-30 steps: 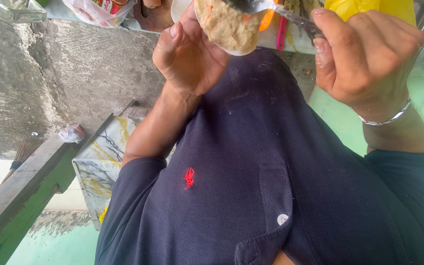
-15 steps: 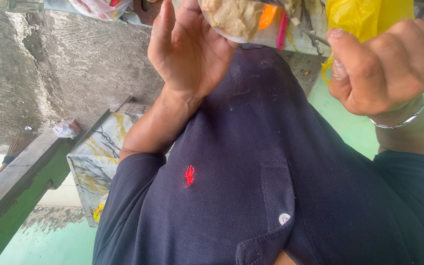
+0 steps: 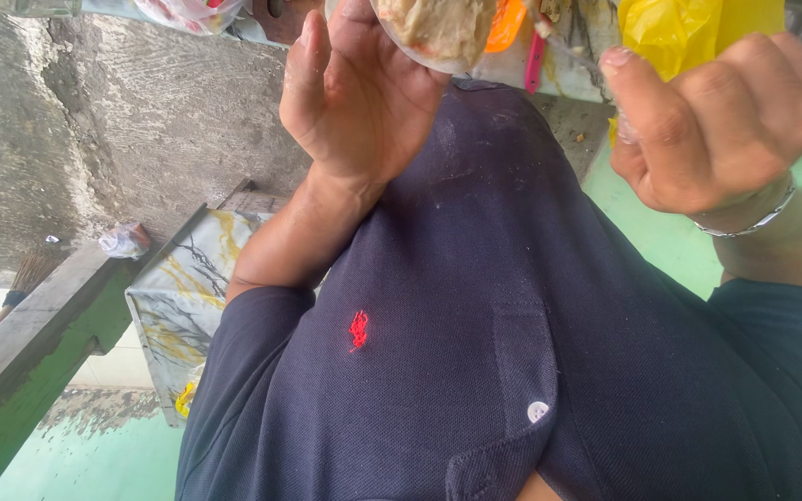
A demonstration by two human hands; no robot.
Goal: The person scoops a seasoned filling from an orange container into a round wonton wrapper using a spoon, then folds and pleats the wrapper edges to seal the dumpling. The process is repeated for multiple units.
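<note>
My left hand point(image 3: 355, 93) is raised in front of my dark navy polo shirt point(image 3: 475, 306), palm toward me. It cups the underside of a pale bowl point(image 3: 420, 57) of beige, lumpy food point(image 3: 438, 26), cut off by the top edge. My right hand point(image 3: 717, 121), with a silver bracelet point(image 3: 744, 223) on the wrist, is curled in a fist to the right of the bowl. A thin utensil point(image 3: 563, 44) runs from the fist toward the food; most of it is hidden.
A yellow plastic bag point(image 3: 670, 32), a pink stick point(image 3: 533, 60) and an orange piece point(image 3: 508, 23) lie beyond the hands. A rough concrete wall point(image 3: 67, 121), a marbled slab point(image 3: 178, 297), a green-painted beam point(image 3: 30, 353) and crumpled plastic point(image 3: 122, 241) are on the left.
The bowl and my left hand have moved up toward the frame's top edge. My right hand has drawn back to the right, away from the food.
</note>
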